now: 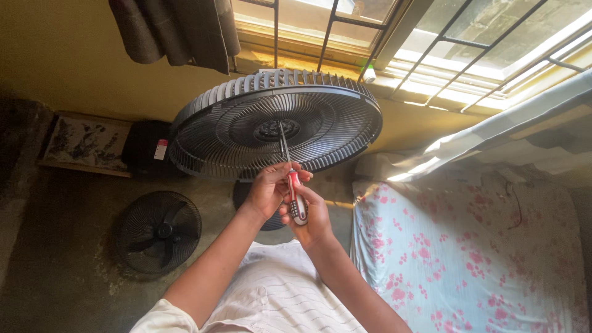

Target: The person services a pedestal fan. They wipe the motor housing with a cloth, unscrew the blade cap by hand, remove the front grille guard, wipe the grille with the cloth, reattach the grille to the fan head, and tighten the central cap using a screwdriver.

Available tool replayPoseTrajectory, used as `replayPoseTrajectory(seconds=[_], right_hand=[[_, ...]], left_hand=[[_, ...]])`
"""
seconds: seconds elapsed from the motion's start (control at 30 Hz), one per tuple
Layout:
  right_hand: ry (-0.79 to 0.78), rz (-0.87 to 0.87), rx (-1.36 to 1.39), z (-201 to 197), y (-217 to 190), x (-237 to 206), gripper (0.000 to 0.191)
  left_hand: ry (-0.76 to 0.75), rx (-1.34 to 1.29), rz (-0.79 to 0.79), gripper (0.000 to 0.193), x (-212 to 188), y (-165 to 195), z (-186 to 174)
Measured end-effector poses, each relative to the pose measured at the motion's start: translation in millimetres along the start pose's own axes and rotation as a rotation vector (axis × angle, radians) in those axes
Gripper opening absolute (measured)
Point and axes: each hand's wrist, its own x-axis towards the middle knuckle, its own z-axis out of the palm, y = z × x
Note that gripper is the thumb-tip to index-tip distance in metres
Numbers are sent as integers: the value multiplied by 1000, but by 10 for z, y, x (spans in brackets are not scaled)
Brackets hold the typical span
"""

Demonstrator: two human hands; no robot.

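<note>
Below the barred window, both the left hand (266, 190) and right hand (313, 217) clasped a red-handled screwdriver (295, 196), steadying its tip at the fan grille's (246, 132) hub.

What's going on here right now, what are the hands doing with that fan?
A person holds a red-handled screwdriver in both hands: the left hand wraps the upper handle, the right hand grips the lower end. Its shaft points at the dark hub in the middle of the fan grille, which stands tilted in front of the window. A second fan part with blades lies on the floor to the left; a floral mattress is on the right.
</note>
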Motion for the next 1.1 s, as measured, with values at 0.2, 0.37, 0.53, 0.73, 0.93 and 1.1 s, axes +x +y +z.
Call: replayPoseTrajectory(seconds=[0.2,0.37,0.53,0.73,0.93,1.1], right_hand=[[79,-165,-345,14,104,-12,18],[-243,144,175,100,53,-28,36],[188,-394,-637,346,90,-207,36],[-71,-191,3,354,15,-183,28],[-93,-196,-36,310,-15,-136,28],[300,-886,-1193,462,28,-293,41]], left_hand=[[135,-15,3,26,114,-35,-32],[12,-110,-60,33,78,35,-115],[157,-108,-12,24,185,-29,-137],[-72,-128,15,31,119,87,-83],[-38,-98,-40,27,113,70,-144],[177,-35,48,24,246,-127,-331]])
